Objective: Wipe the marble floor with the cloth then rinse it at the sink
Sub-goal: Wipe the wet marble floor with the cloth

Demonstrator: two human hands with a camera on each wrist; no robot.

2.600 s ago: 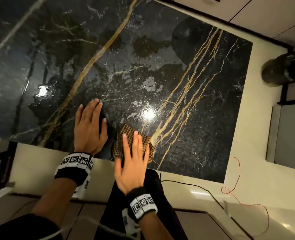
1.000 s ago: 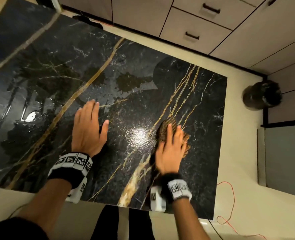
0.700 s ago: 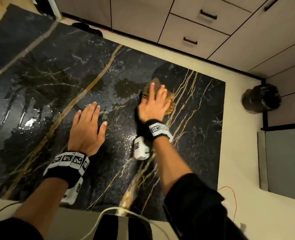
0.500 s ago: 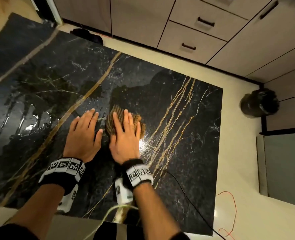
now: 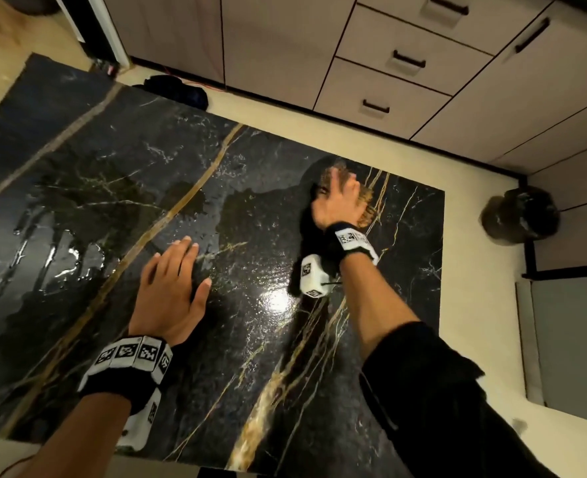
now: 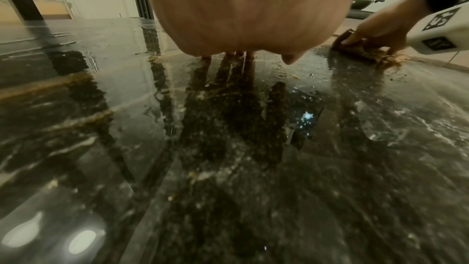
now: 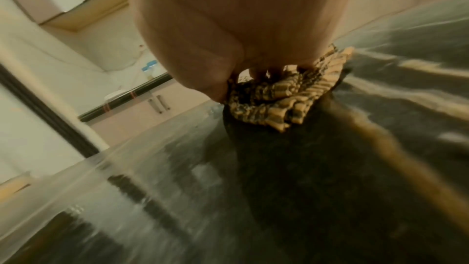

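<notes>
While the right hand [image 5: 336,201] presses flat on the cloth [image 5: 366,205] near the far right part of the marble floor [image 5: 250,339], its fingers lie fairly straight on top of the fabric, not wrapped round it. Cloth is tan-and-dark checked, ribbed or waffle weave, bunched and crumpled under the palm; the right wrist view shows pleated folds [image 7: 276,95] sticking out below the fingers [image 7: 256,72]. From the left wrist view the cloth [image 6: 360,51] sits squashed on the slab close to its pale border, thumb and fingers on top.

Left hand [image 5: 171,288] rests flat on the marble, fingers straight and close together, thumb out to the side, holding nothing; well apart from the right hand. Its reflection shows dark in the wet surface.

Marble is black, glossy, with gold and white veins running diagonally; wet film and streaks, a bright lamp glare [image 5: 276,298] between the two arms. Cream floor border [image 5: 474,270] frames the slab.

Both wrists wear black bands with white square-code tags [image 5: 133,353]. Beige flat-front drawers [image 5: 388,67] with dark bar handles along the far side. Dark round bin [image 5: 521,215] on the right, standing off the slab.
</notes>
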